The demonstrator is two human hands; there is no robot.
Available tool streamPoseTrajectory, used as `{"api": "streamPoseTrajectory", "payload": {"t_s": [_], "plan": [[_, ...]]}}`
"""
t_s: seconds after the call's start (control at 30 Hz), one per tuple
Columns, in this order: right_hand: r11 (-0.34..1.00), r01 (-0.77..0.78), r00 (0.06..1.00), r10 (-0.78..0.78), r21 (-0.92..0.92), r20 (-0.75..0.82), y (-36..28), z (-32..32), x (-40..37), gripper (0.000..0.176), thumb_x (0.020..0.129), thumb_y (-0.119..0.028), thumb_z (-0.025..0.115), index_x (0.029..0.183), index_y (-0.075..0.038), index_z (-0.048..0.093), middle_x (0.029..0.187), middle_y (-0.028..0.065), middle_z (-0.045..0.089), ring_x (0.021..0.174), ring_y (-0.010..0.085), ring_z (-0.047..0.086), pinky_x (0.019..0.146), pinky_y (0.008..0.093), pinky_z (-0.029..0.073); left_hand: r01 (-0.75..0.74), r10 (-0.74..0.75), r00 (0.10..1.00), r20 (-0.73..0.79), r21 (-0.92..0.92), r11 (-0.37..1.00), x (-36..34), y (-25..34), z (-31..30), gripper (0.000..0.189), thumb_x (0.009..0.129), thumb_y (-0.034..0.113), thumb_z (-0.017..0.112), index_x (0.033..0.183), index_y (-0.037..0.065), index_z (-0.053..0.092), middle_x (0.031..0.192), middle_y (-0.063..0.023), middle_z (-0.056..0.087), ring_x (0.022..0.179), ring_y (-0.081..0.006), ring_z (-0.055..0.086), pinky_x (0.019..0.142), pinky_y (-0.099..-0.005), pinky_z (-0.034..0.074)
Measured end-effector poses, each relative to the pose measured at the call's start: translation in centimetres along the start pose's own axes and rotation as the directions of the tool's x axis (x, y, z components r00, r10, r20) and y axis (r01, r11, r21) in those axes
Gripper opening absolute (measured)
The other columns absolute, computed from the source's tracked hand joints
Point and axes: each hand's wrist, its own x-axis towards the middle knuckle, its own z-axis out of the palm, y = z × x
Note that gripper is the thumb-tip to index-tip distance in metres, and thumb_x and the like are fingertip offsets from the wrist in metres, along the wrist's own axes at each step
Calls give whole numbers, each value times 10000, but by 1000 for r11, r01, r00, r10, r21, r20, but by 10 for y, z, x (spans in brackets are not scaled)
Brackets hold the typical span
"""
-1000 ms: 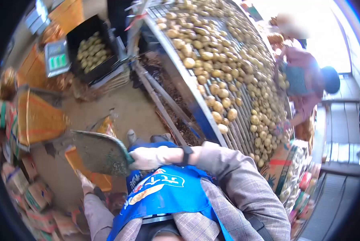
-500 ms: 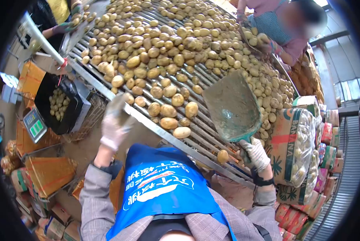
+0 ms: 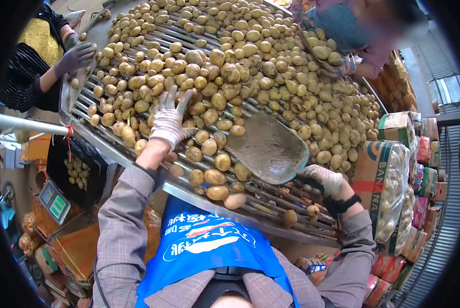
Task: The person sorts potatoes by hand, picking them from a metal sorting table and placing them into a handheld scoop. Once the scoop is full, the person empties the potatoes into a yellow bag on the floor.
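Many potatoes (image 3: 214, 177) lie spread over a slatted metal table (image 3: 260, 203). My left hand (image 3: 169, 119), in a striped whitish glove, rests among the potatoes with its fingers spread. At the right, my gloved right hand (image 3: 325, 180) is closed around the handle of a wide scoop shovel (image 3: 271, 149). The shovel's blade is flat and dirt-smeared, and it lies over the slats with potatoes beside its edge. No potatoes sit on the blade.
Across the table a co-worker's gloved hand (image 3: 343, 68) holds a scoop of potatoes (image 3: 322, 49). Another person's glove (image 3: 77, 57) is at the left edge. A black-lined crate (image 3: 94, 172), a scale (image 3: 54, 201) and a banana carton (image 3: 371, 179) stand around.
My left hand has moved from the table's near edge forward onto the potatoes. The shovel blade has shifted left and turned. The person at the left shows more fully.
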Motion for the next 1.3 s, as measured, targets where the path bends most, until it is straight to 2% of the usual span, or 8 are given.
{"api": "streamPoseTrajectory", "payload": {"t_s": [0.07, 0.17, 0.4, 0.63, 0.77, 0.93, 1.2, 1.3], "plan": [[971, 218, 970, -205, -95, 132, 6, 6, 40, 195, 931, -206, 558, 1024, -88, 682, 733, 0, 598, 586, 87, 511, 517, 225, 396, 2, 1, 992, 128, -17, 1000, 22, -4, -3, 1174, 555, 333, 905, 1525, 303, 243, 1540, -185, 253, 1378, -414, 316, 1116, -496, 333], [986, 161, 974, -150, -53, 169, -15, 17, 38, 224, 949, -304, 532, 1013, -148, 679, 633, -50, 573, 434, 44, 454, 373, 208, 344, -43, 68, 989, 135, -179, 983, 38, -10, 1, 1091, 561, 302, 896, 1490, 279, 324, 1490, -205, 314, 1329, -417, 385, 1079, -462, 395], [970, 240, 959, -232, -30, 165, -38, 54, 58, 266, 944, -356, 573, 876, -114, 662, 612, -45, 560, 432, 52, 459, 382, 212, 351, -174, 212, 977, 36, -446, 878, 29, 30, 16, 675, 703, 270, 779, 1323, 162, 534, 1422, -206, 381, 1237, -412, 469, 1039, -430, 437], [972, 216, 964, -228, 98, 139, -25, 69, 69, 357, 948, -422, 588, 874, -76, 630, 582, -29, 543, 404, 58, 459, 382, 211, 360, -265, 389, 906, 166, -494, 828, 3, 76, 7, 747, 750, 415, 765, 1412, 230, 473, 1512, -257, 269, 1350, -445, 353, 1106, -479, 353], [971, 197, 959, -220, 137, 178, -31, 71, 63, 348, 943, -417, 598, 869, -78, 625, 600, -20, 571, 387, 64, 463, 367, 212, 354, -82, 43, 982, -183, -207, 975, 64, 27, -11, 749, 740, 499, 757, 1391, 232, 499, 1483, -222, 348, 1299, -439, 421, 1093, -472, 367], [980, 141, 974, -163, 138, 159, -37, 72, 62, 354, 934, -415, 615, 800, -87, 632, 583, -38, 545, 415, 52, 472, 385, 210, 359, 51, -51, 999, -4, -35, 998, 106, 14, -11, 748, 738, 564, 725, 1367, 216, 520, 1425, -237, 418, 1234, -422, 484, 1030, -490, 415], [972, 198, 956, -221, 129, 192, -22, 72, 75, 368, 930, -414, 622, 804, -68, 627, 578, -28, 531, 410, 62, 468, 391, 217, 362, 45, -62, 989, -133, -131, 990, 97, 3, 8, 648, 741, 518, 759, 1231, 115, 627, 1273, -242, 520, 1174, -405, 500, 1008, -451, 432], [979, 171, 966, -189, 112, 177, -32, 74, 69, 368, 920, -403, 645, 795, -59, 609, 580, -21, 530, 402, 65, 464, 377, 222, 362, 108, -55, 989, 137, -422, 900, 82, 18, 21, 617, 761, 491, 749, 1246, 131, 622, 1211, -246, 555, 1153, -401, 510, 1000, -453, 434]]}}
